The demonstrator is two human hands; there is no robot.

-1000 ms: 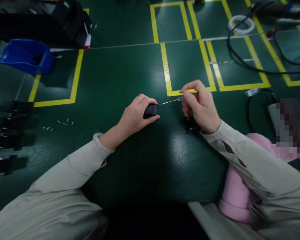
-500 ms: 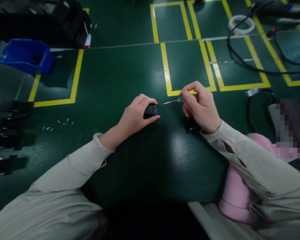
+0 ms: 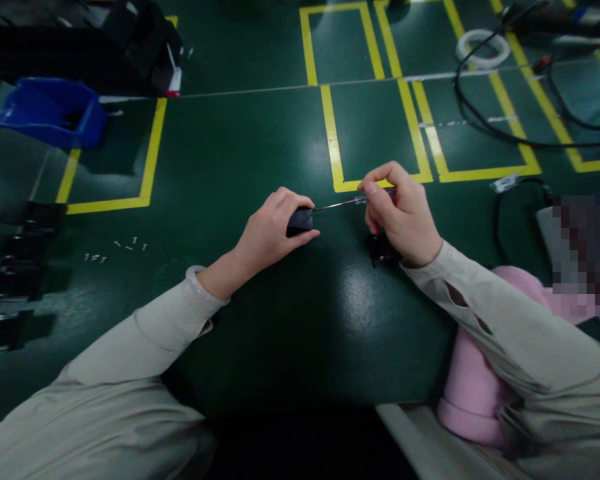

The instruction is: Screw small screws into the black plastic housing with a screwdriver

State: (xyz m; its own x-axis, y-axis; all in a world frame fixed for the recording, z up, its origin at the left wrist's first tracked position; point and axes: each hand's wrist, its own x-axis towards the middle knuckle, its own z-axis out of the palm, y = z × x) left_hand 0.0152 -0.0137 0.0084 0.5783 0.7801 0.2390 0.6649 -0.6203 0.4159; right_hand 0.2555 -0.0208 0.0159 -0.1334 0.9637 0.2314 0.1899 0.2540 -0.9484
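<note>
In the middle of the green table my left hand (image 3: 270, 228) grips a small black block-shaped part (image 3: 300, 221) between thumb and fingers. My right hand (image 3: 400, 212) is closed round the clear handle of a screwdriver (image 3: 333, 206). Its thin metal shaft points left, and the tip meets the right end of the black part near its upper edge; the exact contact is too small to see. Under my right hand lies another black part (image 3: 381, 252), partly covered by the hand.
Several small screws (image 3: 125, 247) lie at the left, beside a row of black parts (image 3: 17, 273). A blue bin (image 3: 55, 112) and a dark rack (image 3: 80, 53) stand farther back. Tape roll (image 3: 483, 49) and black cable (image 3: 480, 120) occupy the back right. A pink-sleeved arm (image 3: 473, 387) rests at right.
</note>
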